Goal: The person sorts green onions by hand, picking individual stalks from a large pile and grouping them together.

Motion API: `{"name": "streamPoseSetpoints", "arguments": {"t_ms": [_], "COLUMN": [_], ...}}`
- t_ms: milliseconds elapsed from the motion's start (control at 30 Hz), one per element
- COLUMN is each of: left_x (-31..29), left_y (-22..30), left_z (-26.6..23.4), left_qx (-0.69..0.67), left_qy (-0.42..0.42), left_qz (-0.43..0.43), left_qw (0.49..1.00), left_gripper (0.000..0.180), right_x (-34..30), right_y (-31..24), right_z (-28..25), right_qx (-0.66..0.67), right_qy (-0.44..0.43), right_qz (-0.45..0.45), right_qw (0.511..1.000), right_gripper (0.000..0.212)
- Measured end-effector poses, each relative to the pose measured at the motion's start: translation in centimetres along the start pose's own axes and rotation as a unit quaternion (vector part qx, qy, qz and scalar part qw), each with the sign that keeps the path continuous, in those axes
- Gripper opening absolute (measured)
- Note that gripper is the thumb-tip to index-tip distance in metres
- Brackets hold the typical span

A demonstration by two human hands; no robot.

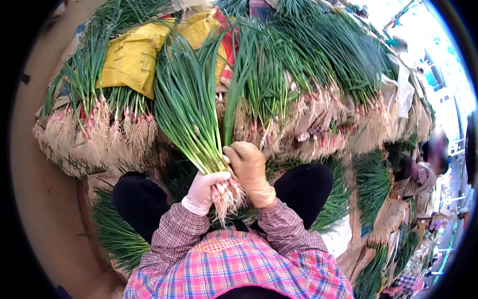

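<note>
My left hand, in a thin pale glove, is wrapped round the lower stems of a bunch of green onions. The bunch leans up and to the left, with its stringy roots hanging below my fingers. My right hand, in a tan rubber glove, is closed right beside the bunch. Its curled fingers pinch at a slightly blurred green onion stalk that rises apart from the bunch; the exact grip is partly hidden.
A long heap of green onions lies in front, roots toward me. Yellow sacking covers part of it. More green onions lie on the left and right. Another person sits at the far right. My knees flank my hands.
</note>
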State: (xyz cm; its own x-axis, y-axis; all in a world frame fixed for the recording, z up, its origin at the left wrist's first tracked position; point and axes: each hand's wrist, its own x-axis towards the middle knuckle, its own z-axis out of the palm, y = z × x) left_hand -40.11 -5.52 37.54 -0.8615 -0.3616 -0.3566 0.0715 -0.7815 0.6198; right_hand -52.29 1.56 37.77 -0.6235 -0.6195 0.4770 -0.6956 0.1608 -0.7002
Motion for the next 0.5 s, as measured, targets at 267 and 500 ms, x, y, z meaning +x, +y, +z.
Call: {"name": "streamPoseSetpoints", "arguments": {"t_ms": [267,500], "left_x": [-0.8,-1.1], "left_y": [0.0,-0.3], "left_z": [0.7,0.0], "left_qx": [-0.073,-0.123], "left_qy": [-0.047,-0.038], "left_qz": [0.06,0.03], "left_qw": [0.994,0.991], "left_gripper": [0.036,0.035], "right_x": [-0.8,0.1], "right_y": [3.7,-0.6], "right_z": [0.8,1.9], "right_qx": [0.568,0.606], "right_qy": [-0.001,-0.046], "right_qz": [0.401,0.455], "right_qw": [0.719,0.651], "right_gripper": [0.026,0.024]}}
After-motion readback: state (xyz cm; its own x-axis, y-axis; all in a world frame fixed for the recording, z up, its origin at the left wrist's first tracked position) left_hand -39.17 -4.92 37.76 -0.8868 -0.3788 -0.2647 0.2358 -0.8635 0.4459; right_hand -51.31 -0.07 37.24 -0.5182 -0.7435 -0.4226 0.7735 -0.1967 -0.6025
